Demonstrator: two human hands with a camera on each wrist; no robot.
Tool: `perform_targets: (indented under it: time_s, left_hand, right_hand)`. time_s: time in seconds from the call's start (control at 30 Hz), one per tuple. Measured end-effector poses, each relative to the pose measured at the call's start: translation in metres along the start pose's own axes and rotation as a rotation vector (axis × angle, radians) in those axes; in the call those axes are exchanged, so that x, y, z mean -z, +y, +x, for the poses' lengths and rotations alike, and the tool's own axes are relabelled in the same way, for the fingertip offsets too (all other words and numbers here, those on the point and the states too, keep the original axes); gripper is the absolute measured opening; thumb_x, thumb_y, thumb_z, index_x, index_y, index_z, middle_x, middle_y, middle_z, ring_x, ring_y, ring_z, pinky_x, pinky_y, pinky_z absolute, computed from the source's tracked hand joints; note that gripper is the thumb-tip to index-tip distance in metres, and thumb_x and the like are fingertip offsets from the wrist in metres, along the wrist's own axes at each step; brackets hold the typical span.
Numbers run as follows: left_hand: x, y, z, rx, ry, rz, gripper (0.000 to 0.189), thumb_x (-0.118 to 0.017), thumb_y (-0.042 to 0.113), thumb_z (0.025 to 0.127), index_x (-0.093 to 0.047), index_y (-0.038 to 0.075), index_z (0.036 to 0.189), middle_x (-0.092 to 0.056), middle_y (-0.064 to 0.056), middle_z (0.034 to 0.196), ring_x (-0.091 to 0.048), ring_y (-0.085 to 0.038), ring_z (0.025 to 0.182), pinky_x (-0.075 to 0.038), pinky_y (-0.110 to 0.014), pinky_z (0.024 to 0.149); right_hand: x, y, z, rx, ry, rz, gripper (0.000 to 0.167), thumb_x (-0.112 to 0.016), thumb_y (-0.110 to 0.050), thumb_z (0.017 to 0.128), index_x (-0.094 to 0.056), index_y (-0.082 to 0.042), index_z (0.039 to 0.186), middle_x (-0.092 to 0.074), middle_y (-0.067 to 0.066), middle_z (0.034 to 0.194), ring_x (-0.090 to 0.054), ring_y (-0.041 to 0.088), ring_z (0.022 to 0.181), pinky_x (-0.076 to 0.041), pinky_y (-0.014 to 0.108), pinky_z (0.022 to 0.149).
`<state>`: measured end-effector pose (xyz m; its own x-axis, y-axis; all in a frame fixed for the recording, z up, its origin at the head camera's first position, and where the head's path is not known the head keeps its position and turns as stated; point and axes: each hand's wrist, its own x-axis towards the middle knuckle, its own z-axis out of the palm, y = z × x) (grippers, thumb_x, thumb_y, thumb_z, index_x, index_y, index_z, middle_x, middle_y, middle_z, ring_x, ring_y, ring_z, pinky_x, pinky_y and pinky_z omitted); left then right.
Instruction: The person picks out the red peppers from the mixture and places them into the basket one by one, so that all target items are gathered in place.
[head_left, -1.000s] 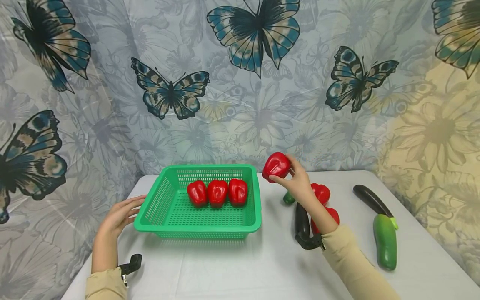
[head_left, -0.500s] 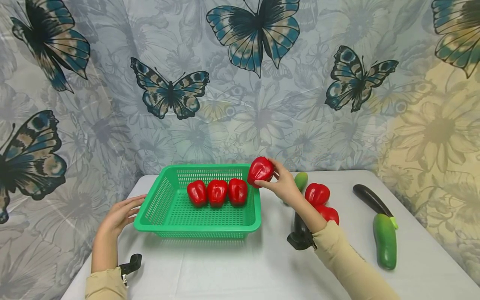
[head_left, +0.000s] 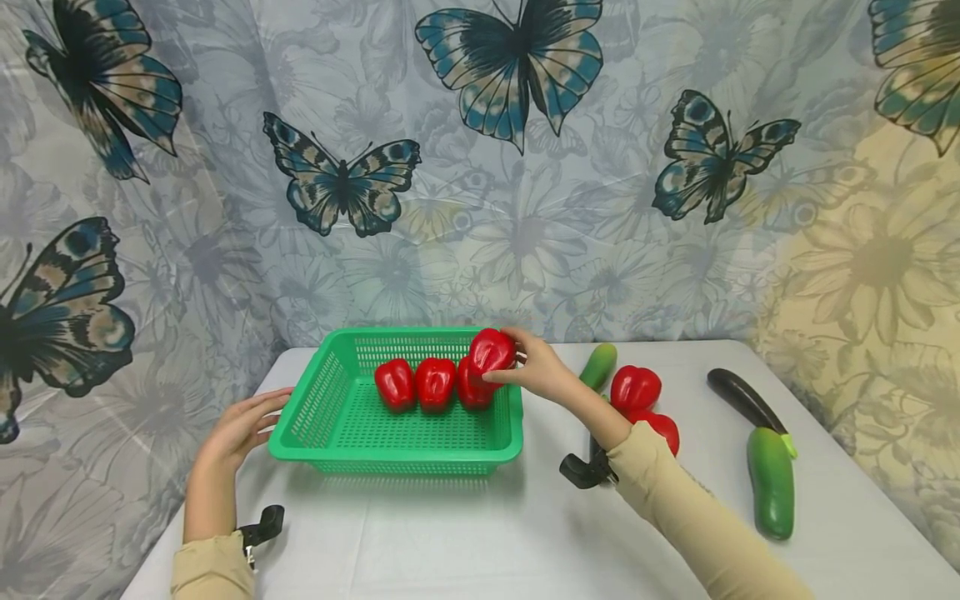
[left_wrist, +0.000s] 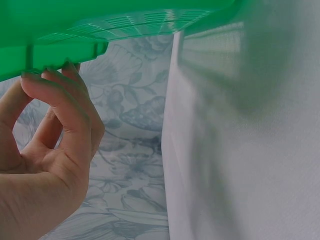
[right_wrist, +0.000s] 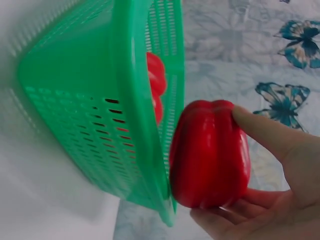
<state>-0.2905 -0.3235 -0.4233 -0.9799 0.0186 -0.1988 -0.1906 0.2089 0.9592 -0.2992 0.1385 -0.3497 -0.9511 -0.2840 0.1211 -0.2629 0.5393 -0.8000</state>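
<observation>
In the head view there are six red peppers. Three (head_left: 435, 385) sit in a row in the green basket (head_left: 405, 454), two (head_left: 636, 388) lie together on the white counter (head_left: 420, 542), and the right hand (head_left: 543, 367) pinches one, the held pepper (head_left: 491, 350), at the basket's right side, overlapping the row's rightmost. Two green vegetables (head_left: 771, 483) and one eggplant (head_left: 742, 400) lie farther right. The basket's floor shows before the row, and counter stretches along its near edge. The left hand (head_left: 243, 425) is loosely spread at the left rim.

In the left wrist view, its bent fingertips touch the basket from outside.

In the right wrist view, thumb and fingers clasp the held pepper beside the rim; whether pepper and rim touch, I cannot tell. Its long axis runs up and down there, roughly along the rim, lobes toward the thumb.
</observation>
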Motion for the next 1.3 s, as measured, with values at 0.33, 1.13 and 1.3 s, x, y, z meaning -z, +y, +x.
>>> perform_targets:
  time_s: [0.33,1.13,1.3]
  left_hand:
    - [0.000,0.000,0.000,0.008,0.004,-0.002,0.036,-0.064,0.038,0.095,-0.063,0.027,0.128,-0.061,0.030,0.100,-0.061,0.002,0.092,-0.052,-0.023,0.081]
    - [0.000,0.000,-0.001,-0.010,-0.002,-0.006,0.024,-0.063,0.035,0.096,-0.068,0.034,0.120,-0.060,0.031,0.103,-0.061,0.003,0.093,-0.052,-0.022,0.081]
    - [-0.001,0.000,-0.001,-0.013,-0.003,-0.011,0.025,-0.063,0.035,0.096,-0.068,0.032,0.120,-0.061,0.031,0.101,-0.061,0.002,0.093,-0.052,-0.023,0.081]
  right_hand:
    - [-0.004,-0.006,0.015,-0.055,-0.168,-0.083,0.079,-0.079,-0.030,0.082,-0.042,-0.003,0.146,-0.051,0.017,0.142,-0.050,0.039,0.131,-0.053,0.046,0.096]
    - [-0.014,-0.024,0.032,-0.123,-0.327,-0.228,0.074,-0.078,-0.036,0.081,-0.050,0.002,0.139,-0.060,0.014,0.131,-0.057,0.028,0.118,-0.052,0.042,0.096]
    - [-0.018,-0.025,0.035,-0.133,-0.347,-0.241,0.070,-0.079,-0.035,0.080,-0.055,0.002,0.134,-0.065,0.011,0.121,-0.061,0.023,0.108,-0.054,0.037,0.090]
